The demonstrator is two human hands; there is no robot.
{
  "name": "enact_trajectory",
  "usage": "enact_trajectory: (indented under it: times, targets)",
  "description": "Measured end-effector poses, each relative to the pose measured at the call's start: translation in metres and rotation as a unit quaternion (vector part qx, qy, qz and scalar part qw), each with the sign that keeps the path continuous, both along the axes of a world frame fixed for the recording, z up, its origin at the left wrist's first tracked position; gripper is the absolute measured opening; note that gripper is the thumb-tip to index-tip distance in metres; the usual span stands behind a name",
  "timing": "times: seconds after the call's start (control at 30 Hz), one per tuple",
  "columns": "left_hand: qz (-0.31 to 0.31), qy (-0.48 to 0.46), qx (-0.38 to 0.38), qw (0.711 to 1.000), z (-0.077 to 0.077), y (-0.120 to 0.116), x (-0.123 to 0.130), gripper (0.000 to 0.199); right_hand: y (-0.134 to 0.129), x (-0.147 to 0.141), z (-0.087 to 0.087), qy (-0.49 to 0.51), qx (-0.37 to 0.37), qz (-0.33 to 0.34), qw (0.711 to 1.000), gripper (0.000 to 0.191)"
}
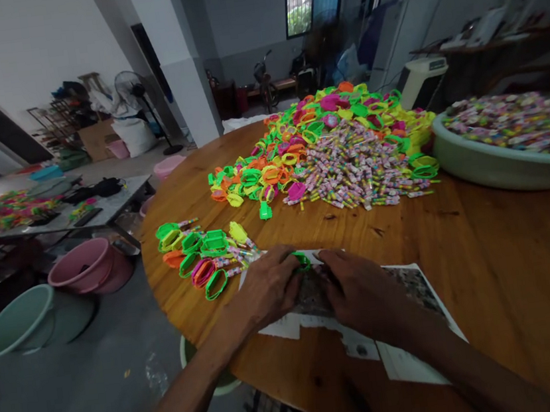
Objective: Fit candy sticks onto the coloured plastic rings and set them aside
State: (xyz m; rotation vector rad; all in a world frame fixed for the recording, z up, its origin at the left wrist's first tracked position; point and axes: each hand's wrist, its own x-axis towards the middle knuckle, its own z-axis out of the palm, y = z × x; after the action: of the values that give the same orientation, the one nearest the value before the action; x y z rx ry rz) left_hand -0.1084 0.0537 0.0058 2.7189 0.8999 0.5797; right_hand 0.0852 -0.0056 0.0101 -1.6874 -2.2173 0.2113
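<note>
My left hand [277,279] is closed around a green plastic toy watch [302,260] above printed paper sheets [414,362]. Close beside it, my right hand [357,283] has its fingers bent inward, pinching what looks like a small pink printed tube [319,269] against the watch; the fingers partly hide it. Left of my hands lie several toy watches [216,284] in green, yellow, orange and pink, with small printed tubes [237,271] at their right ends. Farther back are a heap of colourful toy watches [271,174] and a pile of printed tubes [358,169].
A large pale green basin [505,167] full of printed tubes stands at the right on the round wooden table [503,271]. On the floor at left are a pink bucket [89,265] and a green bucket [33,322]. Another table [125,192] holds more colourful pieces.
</note>
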Motion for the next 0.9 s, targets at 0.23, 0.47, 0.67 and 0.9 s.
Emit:
enact_trajectory:
  times: [0.23,0.47,0.67,0.9]
  targets:
    - [0.002,-0.03,0.014,0.999,-0.01,0.001,-0.001,0.017,-0.001,-0.001,-0.007,-0.061,0.0,-0.003,0.998,0.02]
    - [0.0,-0.051,0.017,0.999,-0.01,0.0,0.001,0.015,-0.001,0.006,-0.017,0.106,0.074,0.032,0.991,0.019]
    - [0.003,-0.049,0.012,0.999,-0.008,-0.001,-0.002,0.015,-0.001,-0.002,-0.023,0.114,0.106,0.038,0.987,0.018]
    - [0.03,-0.021,-0.025,0.999,-0.007,-0.007,0.006,0.015,-0.008,-0.004,-0.028,0.076,0.158,0.027,0.984,0.025]
